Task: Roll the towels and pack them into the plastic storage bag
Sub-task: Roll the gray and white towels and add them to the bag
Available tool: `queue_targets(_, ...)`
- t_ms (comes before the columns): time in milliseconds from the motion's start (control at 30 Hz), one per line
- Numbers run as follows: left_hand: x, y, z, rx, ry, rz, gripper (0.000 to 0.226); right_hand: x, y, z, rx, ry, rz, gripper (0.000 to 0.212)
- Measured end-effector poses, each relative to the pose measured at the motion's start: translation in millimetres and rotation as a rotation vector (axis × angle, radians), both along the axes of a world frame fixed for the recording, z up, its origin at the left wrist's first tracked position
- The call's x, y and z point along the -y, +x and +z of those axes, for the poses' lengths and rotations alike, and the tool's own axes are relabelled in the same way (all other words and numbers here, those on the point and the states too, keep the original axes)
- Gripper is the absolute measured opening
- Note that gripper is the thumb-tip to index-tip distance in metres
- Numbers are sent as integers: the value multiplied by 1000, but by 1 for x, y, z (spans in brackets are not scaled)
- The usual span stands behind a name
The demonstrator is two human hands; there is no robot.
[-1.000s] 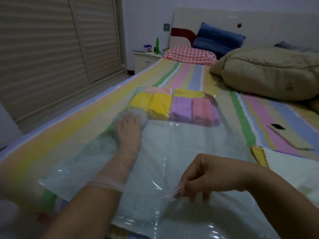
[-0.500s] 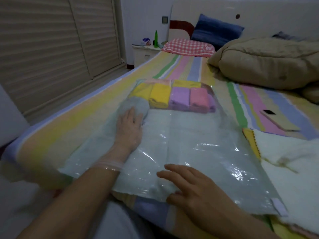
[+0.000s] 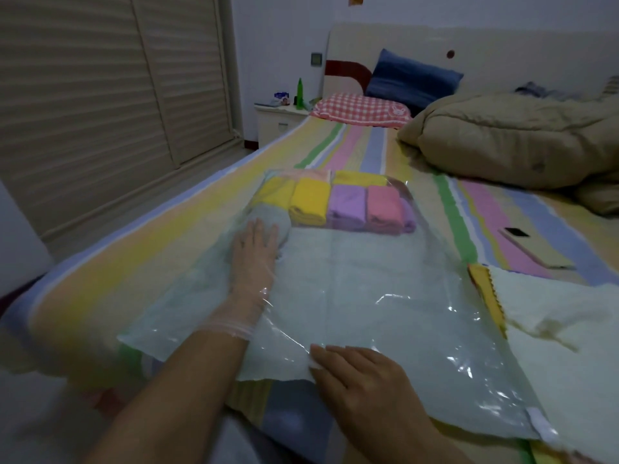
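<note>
A clear plastic storage bag (image 3: 385,289) lies flat on the striped bed. Rolled towels sit in a row at its far end: yellow (image 3: 308,200), purple (image 3: 346,207) and pink (image 3: 383,209), with more behind them. My left hand (image 3: 254,252) is inside the bag, reaching in past the wrist, fingers straight and pressing a rolled grey towel (image 3: 268,217) at the row's left end. My right hand (image 3: 355,373) lies flat on the bag's near open edge, fingers extended.
A cream towel (image 3: 562,326) with a yellow cloth (image 3: 485,296) under its edge lies right of the bag. A phone (image 3: 532,246) rests further right. A beige duvet (image 3: 522,139) and pillows fill the bed's far end. The bed's left edge drops to the floor.
My right hand let go of the pinched bag edge and laid flat on it. My left hand stayed against the grey towel inside the bag.
</note>
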State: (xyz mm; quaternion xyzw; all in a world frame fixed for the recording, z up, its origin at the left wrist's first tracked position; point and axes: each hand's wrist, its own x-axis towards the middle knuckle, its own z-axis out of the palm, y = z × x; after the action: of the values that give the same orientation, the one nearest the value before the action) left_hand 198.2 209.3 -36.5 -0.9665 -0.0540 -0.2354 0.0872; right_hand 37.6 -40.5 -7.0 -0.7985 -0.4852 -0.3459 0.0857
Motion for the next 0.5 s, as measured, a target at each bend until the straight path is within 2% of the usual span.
queue_targets(133, -8, 24, -1, -63, 29, 74, 68, 7, 9, 18, 69, 12, 73, 40)
queue_targets(267, -2, 44, 8, -131, -24, 142, 78, 11, 16, 19, 92, -27, 124, 34)
queue_targets(333, -1, 55, 8, -161, -148, 155, 69, 11, 19, 18, 90, -26, 122, 42)
queue_targets(400, -5, 56, 0, -167, -346, 128, 46, 10, 20, 16, 65, -33, 123, 47)
queue_targets(433, -8, 57, -4, -161, -290, 142, 41, 10, 21, 14, 51, -46, 123, 46)
queue_targets(500, -10, 52, -9, -103, -328, 120, 42, 11, 22, 11, 8, -88, 137, 34)
